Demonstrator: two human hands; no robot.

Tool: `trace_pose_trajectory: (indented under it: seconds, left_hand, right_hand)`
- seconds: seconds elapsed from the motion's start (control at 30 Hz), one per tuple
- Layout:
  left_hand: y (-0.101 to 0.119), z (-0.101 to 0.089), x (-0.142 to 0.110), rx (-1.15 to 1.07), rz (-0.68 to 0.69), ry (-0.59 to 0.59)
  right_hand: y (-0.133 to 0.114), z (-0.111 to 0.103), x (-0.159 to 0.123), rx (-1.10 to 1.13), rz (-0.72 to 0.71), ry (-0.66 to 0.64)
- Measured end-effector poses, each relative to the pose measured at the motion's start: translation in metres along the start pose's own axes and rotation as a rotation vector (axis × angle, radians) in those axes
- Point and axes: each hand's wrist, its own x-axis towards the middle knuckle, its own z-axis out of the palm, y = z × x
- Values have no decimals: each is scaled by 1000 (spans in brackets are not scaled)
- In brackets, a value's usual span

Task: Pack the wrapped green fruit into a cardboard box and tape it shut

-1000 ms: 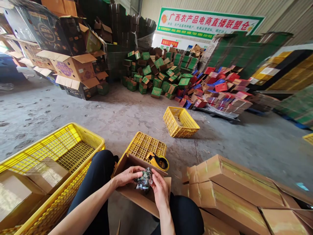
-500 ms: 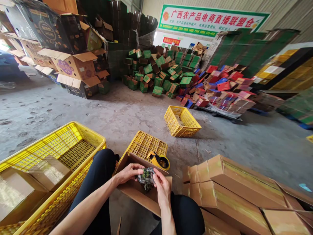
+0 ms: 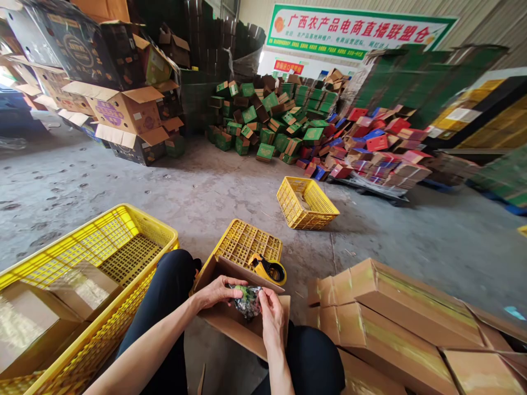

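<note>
Between my knees sits an open cardboard box [image 3: 230, 325], and both hands are above its opening. My left hand [image 3: 218, 292] pinches the left side of a small clear plastic bag [image 3: 248, 303] with something green and dark inside; the contents are too small to name. The bag's right side is gripped by the fingertips of my right hand [image 3: 270, 307]. Just beyond the box, a yellow and black tape dispenser [image 3: 267, 269] rests on an upturned yellow crate [image 3: 242, 244].
On my left stands a large yellow crate [image 3: 135, 219] holding cardboard boxes [image 3: 37, 312]. Stacked taped cartons [image 3: 403, 312] lie at my right. Ahead is another yellow crate [image 3: 313, 211] on the floor. Heaps of green boxes [image 3: 267, 151] and red boxes [image 3: 376, 144] lie farther back.
The bag has turned in my fingers, and more bright green shows at its top. Both hands stay over the box, with only small finger movements.
</note>
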Motion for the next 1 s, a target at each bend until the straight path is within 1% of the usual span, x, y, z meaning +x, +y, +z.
trace_pose_trajectory:
  seconds: [0.1, 0.17, 0.3, 0.37, 0.47, 0.57, 0.67, 0.8, 1.0]
  left_hand:
    - [-2, 0, 2, -2, 24, 22]
    - [-3, -2, 3, 10, 27, 44]
    - [-4, -5, 2, 38, 43, 78]
    - [-2, -5, 1, 12, 68, 74]
    - [0, -4, -1, -99, 84, 34]
    - [3, -3, -2, -173, 75, 32]
    - [5, -2, -2, -153, 80, 38]
    - [4, 0, -1, -121, 121, 23]
    - [2, -1, 1, -146, 107, 25]
  right_hand:
    - [-2, 0, 0, 7, 10, 4]
    - [-7, 1, -2, 67, 53, -19]
    - [-18, 6, -9, 208, 178, -148]
    - [-19, 7, -11, 243, 203, -190]
    - [-18, 7, -10, 270, 175, -169]
    - [-13, 5, -5, 295, 145, -115]
    - [-9, 1, -1, 300, 130, -78]
    - [-5, 0, -1, 278, 121, -49]
    - [-7, 2, -2, 206, 84, -57]
